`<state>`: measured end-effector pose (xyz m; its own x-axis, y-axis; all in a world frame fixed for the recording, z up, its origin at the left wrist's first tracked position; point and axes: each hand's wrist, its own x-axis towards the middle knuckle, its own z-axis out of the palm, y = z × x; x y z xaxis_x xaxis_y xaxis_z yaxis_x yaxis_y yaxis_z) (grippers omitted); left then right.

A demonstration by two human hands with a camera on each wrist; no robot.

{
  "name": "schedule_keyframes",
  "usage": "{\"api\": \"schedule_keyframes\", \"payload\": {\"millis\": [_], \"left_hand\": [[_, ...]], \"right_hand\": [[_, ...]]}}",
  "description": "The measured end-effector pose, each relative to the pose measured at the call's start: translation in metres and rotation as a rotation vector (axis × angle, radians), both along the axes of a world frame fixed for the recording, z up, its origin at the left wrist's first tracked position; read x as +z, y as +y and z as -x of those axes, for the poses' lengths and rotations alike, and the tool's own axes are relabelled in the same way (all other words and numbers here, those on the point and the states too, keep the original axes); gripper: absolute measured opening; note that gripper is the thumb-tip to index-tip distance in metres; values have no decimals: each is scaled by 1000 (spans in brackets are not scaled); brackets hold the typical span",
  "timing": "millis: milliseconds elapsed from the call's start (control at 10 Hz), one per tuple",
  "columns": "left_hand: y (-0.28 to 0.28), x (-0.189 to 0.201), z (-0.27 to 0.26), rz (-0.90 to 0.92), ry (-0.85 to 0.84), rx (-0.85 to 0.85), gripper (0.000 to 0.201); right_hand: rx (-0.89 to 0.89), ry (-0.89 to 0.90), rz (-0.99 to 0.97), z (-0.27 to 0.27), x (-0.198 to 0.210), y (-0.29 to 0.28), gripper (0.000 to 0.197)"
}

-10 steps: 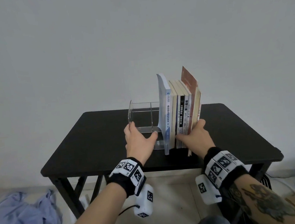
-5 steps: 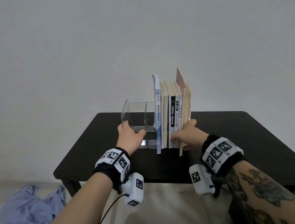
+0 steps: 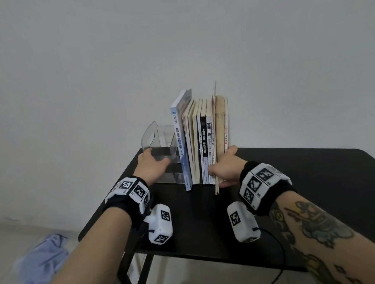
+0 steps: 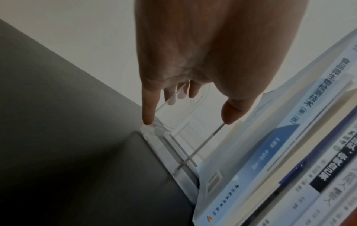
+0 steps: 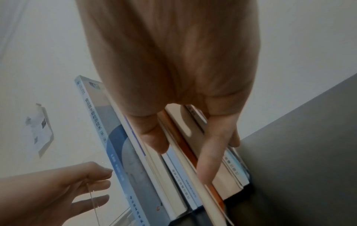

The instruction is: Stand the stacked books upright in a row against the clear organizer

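Several books (image 3: 204, 140) stand upright in a row on the black table (image 3: 299, 188), spines toward me. The tall blue-and-white book (image 3: 181, 142) at the left end touches the clear organizer (image 3: 159, 139). My left hand (image 3: 156, 158) grips the organizer's near wall, fingers over its left wall (image 4: 164, 107) and thumb on a divider. My right hand (image 3: 222, 161) holds the right end of the row low down: thumb on the spines (image 5: 154, 137), fingers along the outer cover. One thin cover (image 3: 217, 180) sticks out in front of the row.
The table's free surface lies right of and in front of the books. Its left front corner (image 3: 81, 235) is near my left forearm. A blue cloth (image 3: 40, 263) lies on the floor at the left, and a cable (image 3: 280, 258) hangs off the front edge.
The brown book at the right end, which leaned rightward, now stands straight with the row. Both hands keep their holds. My view has shifted left and closer.
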<state>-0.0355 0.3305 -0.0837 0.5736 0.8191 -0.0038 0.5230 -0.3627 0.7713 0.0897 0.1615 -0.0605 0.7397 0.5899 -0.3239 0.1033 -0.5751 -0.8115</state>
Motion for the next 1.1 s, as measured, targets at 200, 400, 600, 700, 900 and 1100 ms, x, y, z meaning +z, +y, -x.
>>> {"api": "schedule_keyframes", "payload": {"millis": [200,400,600,700,900,1100], "left_hand": [[45,0,-5,16,14,29,83],[85,-3,-12,2,20,60,83],[108,-6,-16,18,-3,67,86],[114,-11,-18,-22,5,76,86],[114,-18,-20,-6,5,78,91],[77,-16,-14,69,23,147,90]], "right_hand": [[32,-26,28,-6,0,43,57],[121,-104,-27,-16,-10,82,82],[126,-104,8,-15,-12,107,74],[111,-155,126,-15,-11,114,52],[52,-136,90,-14,-9,114,59],[103,-51,-22,-13,-9,81,104]]}}
